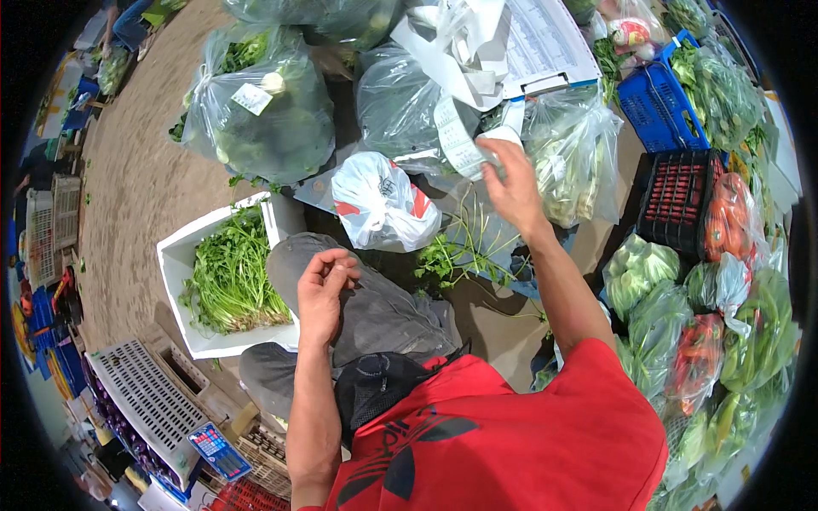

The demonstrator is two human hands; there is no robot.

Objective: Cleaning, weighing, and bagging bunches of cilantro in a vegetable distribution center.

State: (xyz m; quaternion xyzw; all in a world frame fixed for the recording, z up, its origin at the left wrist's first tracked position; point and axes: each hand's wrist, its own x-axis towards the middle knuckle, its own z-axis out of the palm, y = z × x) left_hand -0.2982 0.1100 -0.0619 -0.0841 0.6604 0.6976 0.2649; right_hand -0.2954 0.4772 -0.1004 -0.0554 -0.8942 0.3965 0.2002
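Note:
My right hand [511, 183] reaches forward, thumb and fingers closed at the lower end of a printed paper label strip [456, 136]. The strip hangs down from a loose heap of white paper tape [464, 51]. My left hand [324, 288] hovers over my grey-trousered leg, its fingers loosely curled with nothing visible in them. Between the hands lies a knotted white plastic bag with red marks [385, 203]; its contents are hidden. Loose green herb stems [464, 251] lie just right of that bag. Left of my leg, a white foam box [175, 294] holds leafy green herbs [234, 277].
Clear bags of vegetables [260, 119] stand ahead, with another bag of pale stalks [575, 162] beyond my right hand. A clipboard with printed sheets [550, 43] lies behind the tape. Blue [660, 102] and black crates [677, 200] and bagged vegetables line the right side. A calculator [219, 451] lies lower left.

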